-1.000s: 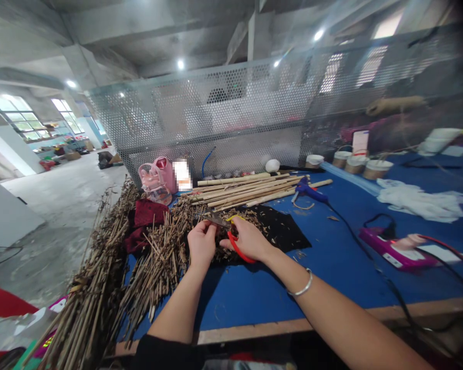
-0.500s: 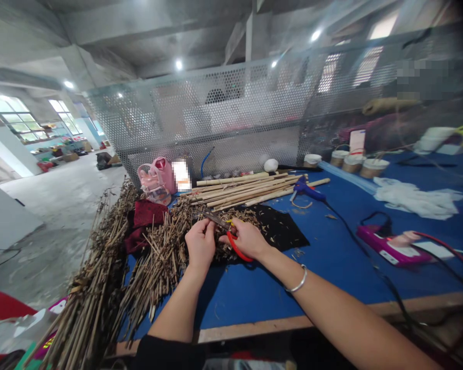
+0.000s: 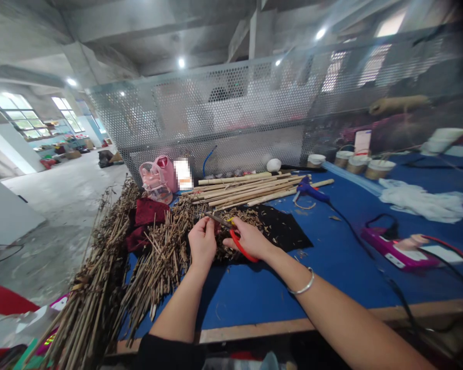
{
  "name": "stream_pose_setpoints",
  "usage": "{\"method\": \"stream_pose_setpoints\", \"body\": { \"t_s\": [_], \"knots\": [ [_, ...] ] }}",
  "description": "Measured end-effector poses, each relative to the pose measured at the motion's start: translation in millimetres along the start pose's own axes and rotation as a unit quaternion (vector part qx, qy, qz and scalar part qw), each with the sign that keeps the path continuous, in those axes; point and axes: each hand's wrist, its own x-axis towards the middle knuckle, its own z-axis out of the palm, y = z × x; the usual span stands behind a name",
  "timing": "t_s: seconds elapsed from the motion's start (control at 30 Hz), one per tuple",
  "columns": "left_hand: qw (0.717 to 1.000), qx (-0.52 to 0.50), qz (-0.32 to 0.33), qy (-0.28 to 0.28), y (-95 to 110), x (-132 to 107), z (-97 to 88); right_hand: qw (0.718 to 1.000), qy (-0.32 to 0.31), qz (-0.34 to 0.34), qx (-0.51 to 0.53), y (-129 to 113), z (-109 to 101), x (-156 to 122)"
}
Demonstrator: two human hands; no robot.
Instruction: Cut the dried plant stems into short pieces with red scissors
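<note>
My right hand (image 3: 250,237) is wrapped round a pair of scissors (image 3: 242,247) with red and yellow handles. The dark blades point up and left toward the fingertips of my left hand (image 3: 202,244). Those fingers are pinched together close to the blades; what they hold is too small or hidden to name. Beneath both hands lies a heap of dried plant bits (image 3: 227,252) on a black cloth (image 3: 289,231). Left of my left hand, a pile of cut dried stems (image 3: 158,267) spreads over the blue table.
Long dried stalks (image 3: 88,298) stand at the left edge. Pale sticks (image 3: 250,190) lie at the back, beside a blue glue gun (image 3: 312,191). A pink bag (image 3: 158,177) leans by the mesh screen (image 3: 208,123). At right are a purple power strip (image 3: 397,252) and white plastic (image 3: 424,200).
The view has shifted slightly, so the scene sits a little to the right. The scissor blades look closer together, and both hands stay in nearly the same place over the heap.
</note>
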Motion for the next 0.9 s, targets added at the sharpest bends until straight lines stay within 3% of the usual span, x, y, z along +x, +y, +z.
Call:
{"method": "stream_pose_setpoints", "body": {
  "t_s": [0.23,0.5,0.73,0.9],
  "knots": [
    [0.986,0.129,0.104,-0.005,0.3,-3.2,-5.0,0.999,0.011,-0.019,0.027,-6.1,3.7,-2.7],
    [0.97,0.188,0.154,0.018,7.0,-2.4,-9.0,0.999,0.031,0.007,0.013,-6.1,8.8,-3.1],
    [0.976,0.18,0.126,0.016,-0.9,0.6,-7.0,1.0,0.017,0.001,0.01,-4.0,5.6,1.4],
    [0.969,0.243,0.045,-0.025,-3.2,-3.1,-16.9,0.997,0.037,0.042,-0.045,-7.6,-10.5,4.5]
  ]
}}
